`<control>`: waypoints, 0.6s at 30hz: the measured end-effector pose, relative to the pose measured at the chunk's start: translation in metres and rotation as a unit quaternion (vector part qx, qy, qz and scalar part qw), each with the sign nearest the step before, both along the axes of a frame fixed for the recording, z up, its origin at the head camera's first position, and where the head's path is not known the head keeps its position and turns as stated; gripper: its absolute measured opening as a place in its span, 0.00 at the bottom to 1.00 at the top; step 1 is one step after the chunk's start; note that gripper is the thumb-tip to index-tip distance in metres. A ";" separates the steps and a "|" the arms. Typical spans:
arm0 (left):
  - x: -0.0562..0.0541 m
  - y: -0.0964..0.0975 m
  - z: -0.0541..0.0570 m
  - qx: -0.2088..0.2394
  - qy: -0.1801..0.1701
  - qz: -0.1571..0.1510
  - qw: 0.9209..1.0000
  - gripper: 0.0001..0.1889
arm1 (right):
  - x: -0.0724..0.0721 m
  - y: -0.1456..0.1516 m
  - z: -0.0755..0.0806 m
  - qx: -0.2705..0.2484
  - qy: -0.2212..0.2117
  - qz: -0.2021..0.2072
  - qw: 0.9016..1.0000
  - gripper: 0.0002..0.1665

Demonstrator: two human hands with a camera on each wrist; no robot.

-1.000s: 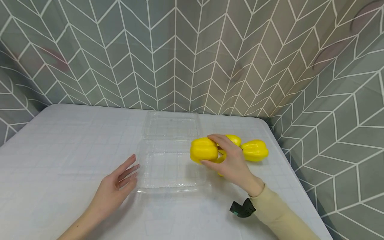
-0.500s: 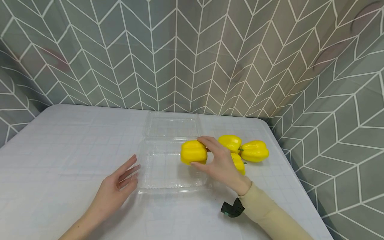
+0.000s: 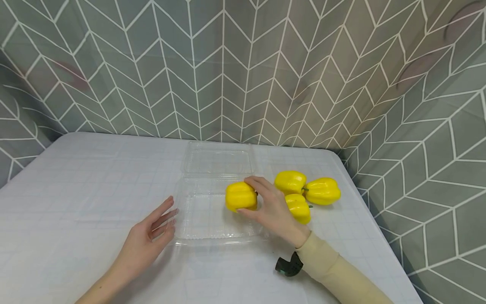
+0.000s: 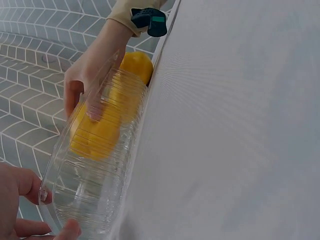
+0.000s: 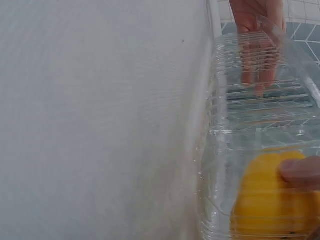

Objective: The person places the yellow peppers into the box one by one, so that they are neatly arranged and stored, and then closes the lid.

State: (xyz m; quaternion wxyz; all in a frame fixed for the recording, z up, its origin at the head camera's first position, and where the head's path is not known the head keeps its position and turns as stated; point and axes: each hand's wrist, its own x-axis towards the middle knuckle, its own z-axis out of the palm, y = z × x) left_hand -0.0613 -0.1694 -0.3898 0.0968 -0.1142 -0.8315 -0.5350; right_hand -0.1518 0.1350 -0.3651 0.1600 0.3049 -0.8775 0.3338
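Observation:
My right hand [image 3: 271, 209] grips a yellow bell pepper [image 3: 240, 196] between fingers and thumb, at the right part of a clear plastic clamshell container [image 3: 201, 219]. Through the ribbed container wall the held pepper [image 4: 95, 135] shows low inside the tray in the left wrist view. The container's lid [image 3: 218, 158] lies folded back, away from me. At the tray's left side my left hand [image 3: 148, 236] has its fingers loosely extended, with fingertips [image 4: 72, 227] right at the rim. Three more yellow bell peppers, a near one [image 3: 298, 208], a far one [image 3: 290, 182] and a right one [image 3: 322, 191], lie together on the table.
A white cloth covers the table [image 3: 95, 181]. Behind it and along the right hangs a grey curtain [image 3: 235, 76] with white chevron lines. A black wrist device [image 3: 289, 265] sits at my right sleeve [image 3: 330, 266].
My right hand has carried the bell pepper leftward and slightly down, from the container's right edge into the tray area. The near pepper has come into view. My left hand stays almost still.

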 end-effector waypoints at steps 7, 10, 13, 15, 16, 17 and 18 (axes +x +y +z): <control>0.000 0.000 0.000 0.002 0.002 0.000 1.000 0.31 | -0.001 -0.003 -0.006 0.023 -0.015 -0.011 1.000 0.42; 0.000 0.001 0.000 0.002 0.004 0.001 1.000 0.31 | 0.000 -0.004 -0.007 0.032 -0.019 -0.014 0.999 0.43; 0.000 0.001 -0.001 0.003 0.002 0.002 1.000 0.31 | 0.000 -0.004 -0.007 0.043 -0.026 -0.016 0.999 0.43; 0.000 0.001 -0.001 0.004 0.000 0.002 1.000 0.31 | 0.000 -0.005 -0.007 0.049 -0.030 -0.016 0.998 0.42; 0.000 0.001 -0.001 0.004 -0.001 0.001 1.000 0.31 | 0.000 -0.005 -0.007 0.051 -0.032 -0.017 0.998 0.42; 0.000 0.001 -0.001 0.003 0.000 0.001 1.000 0.31 | 0.000 -0.005 -0.007 0.054 -0.034 -0.018 0.998 0.42; 0.000 0.001 -0.001 0.003 0.000 0.000 1.000 0.31 | 0.000 -0.005 -0.007 0.057 -0.036 -0.020 0.998 0.42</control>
